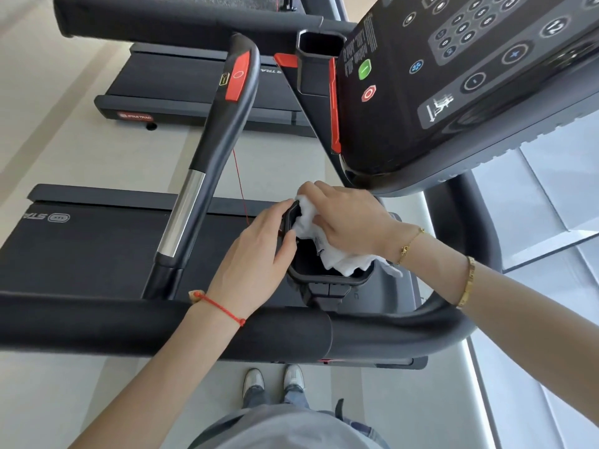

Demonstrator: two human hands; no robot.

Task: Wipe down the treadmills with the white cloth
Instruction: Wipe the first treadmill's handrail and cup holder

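Note:
A black treadmill fills the head view, its thick handlebar (129,325) crossing in front of me. Below the console (453,92) sits a black cup holder (327,280). My right hand (350,222) grips the white cloth (340,257) and presses it into the holder's top and far rim. My left hand (256,257) holds the holder's left rim, with fingers curled over the edge. The cloth's lower part hangs inside the cup and over its right side.
A curved grip bar (207,150) with a red button and metal sensor runs up on the left. The running belt (84,247) lies beneath. A second treadmill (181,89) stands farther off. A red safety cord (241,189) dangles. My shoes (275,380) are on pale floor; glass is to the right.

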